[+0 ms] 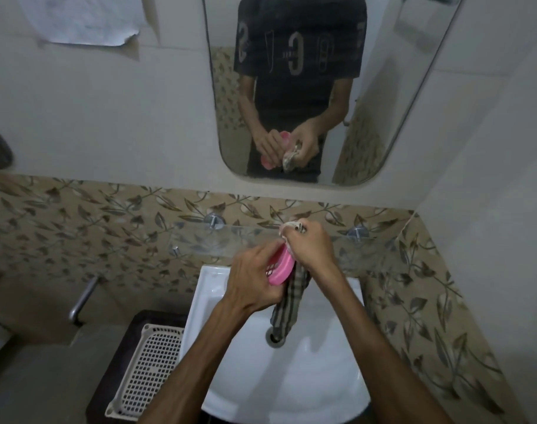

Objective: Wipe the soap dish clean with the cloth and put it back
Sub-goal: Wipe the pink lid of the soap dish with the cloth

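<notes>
Left hand: the left hand (251, 284) grips the pink soap dish (281, 268), tilted on edge above the far part of the white sink (291, 377).
Right hand: the right hand (311, 244) clutches the checked cloth (288, 304) bunched against the dish's right side; its tail hangs toward the drain.
Progress: wiping looks under way, not finished.
Left to do: set the dish back, probably on the glass shelf (218, 240) just beyond.

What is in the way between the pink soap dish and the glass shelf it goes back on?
Nothing visible. The left hand holds the pink soap dish over the sink, just in front of the glass shelf. Only the right hand, gripping the cloth, is beside it. The shelf part near the dish looks bare.
</notes>
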